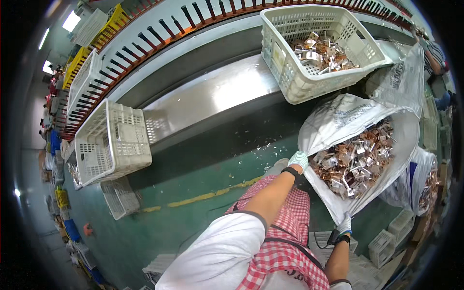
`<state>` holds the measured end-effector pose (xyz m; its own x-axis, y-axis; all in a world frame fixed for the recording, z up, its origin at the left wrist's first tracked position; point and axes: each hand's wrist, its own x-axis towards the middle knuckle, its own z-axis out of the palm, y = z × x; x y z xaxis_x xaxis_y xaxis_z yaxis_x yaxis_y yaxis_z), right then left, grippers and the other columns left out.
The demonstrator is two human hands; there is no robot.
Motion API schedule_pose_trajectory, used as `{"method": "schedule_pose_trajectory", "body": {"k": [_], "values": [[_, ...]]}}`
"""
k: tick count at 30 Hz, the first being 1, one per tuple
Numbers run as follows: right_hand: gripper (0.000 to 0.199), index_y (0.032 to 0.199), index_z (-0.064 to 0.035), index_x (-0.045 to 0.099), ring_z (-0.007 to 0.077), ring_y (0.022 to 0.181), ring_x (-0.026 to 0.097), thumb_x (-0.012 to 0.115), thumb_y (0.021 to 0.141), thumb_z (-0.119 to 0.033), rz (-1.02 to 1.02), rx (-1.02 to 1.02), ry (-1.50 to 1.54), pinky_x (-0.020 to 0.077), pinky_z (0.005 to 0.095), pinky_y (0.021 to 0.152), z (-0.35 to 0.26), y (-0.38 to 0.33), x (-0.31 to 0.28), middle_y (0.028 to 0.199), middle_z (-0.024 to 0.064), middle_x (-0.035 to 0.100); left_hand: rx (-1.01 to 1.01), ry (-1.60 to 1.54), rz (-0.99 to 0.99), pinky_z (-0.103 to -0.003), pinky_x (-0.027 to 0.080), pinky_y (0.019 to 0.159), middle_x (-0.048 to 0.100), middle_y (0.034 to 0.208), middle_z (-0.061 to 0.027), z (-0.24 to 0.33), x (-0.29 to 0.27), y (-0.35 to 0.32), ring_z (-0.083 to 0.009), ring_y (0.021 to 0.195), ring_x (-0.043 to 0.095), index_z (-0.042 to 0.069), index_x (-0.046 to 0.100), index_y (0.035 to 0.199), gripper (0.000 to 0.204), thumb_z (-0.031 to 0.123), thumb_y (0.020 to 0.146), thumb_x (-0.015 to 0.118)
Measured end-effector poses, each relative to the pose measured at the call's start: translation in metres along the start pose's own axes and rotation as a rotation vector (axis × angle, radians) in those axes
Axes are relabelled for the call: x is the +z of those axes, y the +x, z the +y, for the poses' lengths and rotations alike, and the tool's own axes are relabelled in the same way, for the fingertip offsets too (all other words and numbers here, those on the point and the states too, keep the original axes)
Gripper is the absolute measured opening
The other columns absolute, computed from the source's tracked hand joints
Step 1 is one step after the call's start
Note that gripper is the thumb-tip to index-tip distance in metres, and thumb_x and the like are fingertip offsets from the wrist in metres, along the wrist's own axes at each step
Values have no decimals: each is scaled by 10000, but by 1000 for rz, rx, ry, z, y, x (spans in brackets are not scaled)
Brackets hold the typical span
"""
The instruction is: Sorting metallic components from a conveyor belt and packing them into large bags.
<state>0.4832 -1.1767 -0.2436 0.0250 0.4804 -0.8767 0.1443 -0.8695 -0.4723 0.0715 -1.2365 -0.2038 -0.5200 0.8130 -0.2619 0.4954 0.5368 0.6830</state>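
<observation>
A large white woven sack point(333, 118) gapes wide in front of me. Inside it lies a heap of small copper and silver metal parts point(355, 159). My left hand point(299, 160), in a striped glove, is closed on the sack's near-left rim. Lower down, my right hand point(344, 224), also gloved, grips the rim nearest me. The fingers of both hands are partly hidden by the sack's folds. Beyond the sack, a white plastic crate point(309, 87) on the bench holds more of the same metal parts point(321, 53).
A steel bench point(217, 87) runs along a rack of dark-handled rods point(169, 29). At left stands another white crate point(130, 140), with a smaller one point(120, 198) below. A second sack point(411, 179) and stacked crates point(386, 241) are at right. Another person point(432, 58) is at far right. Metal scraps litter the green floor.
</observation>
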Motion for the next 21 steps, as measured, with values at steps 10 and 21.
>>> {"method": "schedule_pose_trajectory", "body": {"k": [10, 21], "values": [[711, 1362, -95, 362, 337, 1204, 396, 479, 828, -550, 87, 32, 151, 319, 535, 964, -25, 3, -79, 1369, 126, 401, -52, 166, -210, -410, 496, 758, 646, 902, -217, 56, 54, -21, -362, 876, 624, 37, 662, 930, 268, 206, 763, 540], [760, 1367, -47, 351, 339, 1257, 355, 519, 824, -552, 137, 5, 261, 303, 383, 1023, -140, -164, -10, 1378, 232, 372, -161, 186, -214, -430, 486, 766, 639, 883, -231, 17, -14, 42, -395, 881, 606, 21, 627, 883, 211, 179, 765, 550]]}}
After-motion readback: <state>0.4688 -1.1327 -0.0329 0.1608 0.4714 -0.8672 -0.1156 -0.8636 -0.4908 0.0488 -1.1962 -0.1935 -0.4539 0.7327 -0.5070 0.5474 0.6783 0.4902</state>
